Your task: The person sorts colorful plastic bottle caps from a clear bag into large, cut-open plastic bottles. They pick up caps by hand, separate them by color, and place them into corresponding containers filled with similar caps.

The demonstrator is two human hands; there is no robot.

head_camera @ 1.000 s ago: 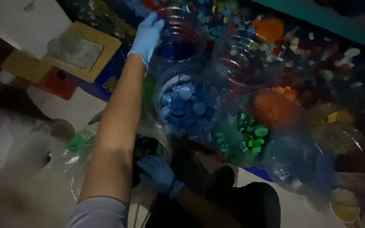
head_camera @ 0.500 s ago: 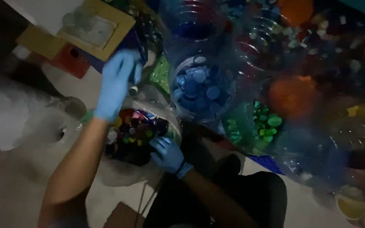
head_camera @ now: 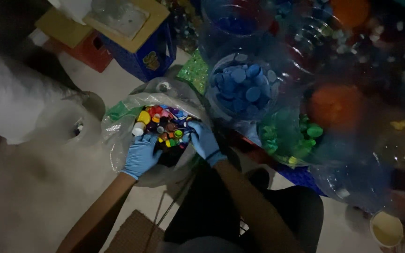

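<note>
Both gloved hands are working in a clear plastic bag (head_camera: 118,136) of mixed bottle caps (head_camera: 162,125) lying on the floor. Left hand (head_camera: 141,153) is resting at the near edge of the pile, fingers loosely curled on the caps; whether its grip is pinching one, cannot tell. Right hand (head_camera: 204,139) is touching the pile's right edge, fingers bent, grip likewise unclear. Just beyond, a clear container of blue caps (head_camera: 242,86) is standing; green caps (head_camera: 308,131) are sitting to its right.
</note>
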